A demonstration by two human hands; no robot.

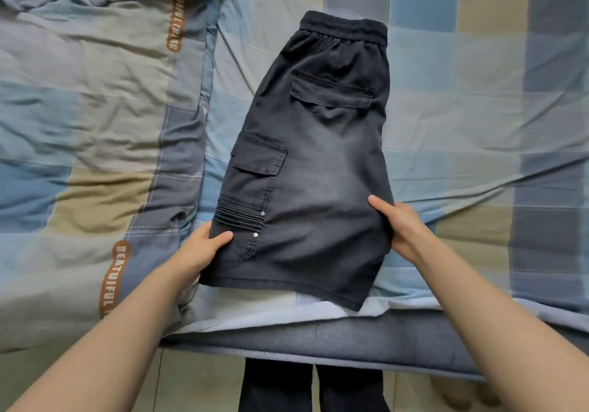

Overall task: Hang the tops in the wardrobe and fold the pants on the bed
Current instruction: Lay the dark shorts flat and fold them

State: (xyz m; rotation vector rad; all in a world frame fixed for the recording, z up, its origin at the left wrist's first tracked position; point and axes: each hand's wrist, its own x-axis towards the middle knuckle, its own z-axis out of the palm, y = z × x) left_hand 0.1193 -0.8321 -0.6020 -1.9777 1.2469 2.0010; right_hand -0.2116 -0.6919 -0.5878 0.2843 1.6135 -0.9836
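Both hands [306, 239] grip dark shorts [315, 162] beside "BEATUIFUL"-printed quilt [95, 118].

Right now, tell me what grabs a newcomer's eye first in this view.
The dark grey cargo shorts dominate, lying folded in half lengthwise in the middle of the checked bed sheet, waistband at the far end. The left hand and right hand grip the near hem end from either side. A rumpled quilt with orange lettered labels fills the left of the bed.

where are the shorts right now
In the head view, the shorts lie mid-bed on the checked sheet, right of the quilt, hem end gripped by both hands.
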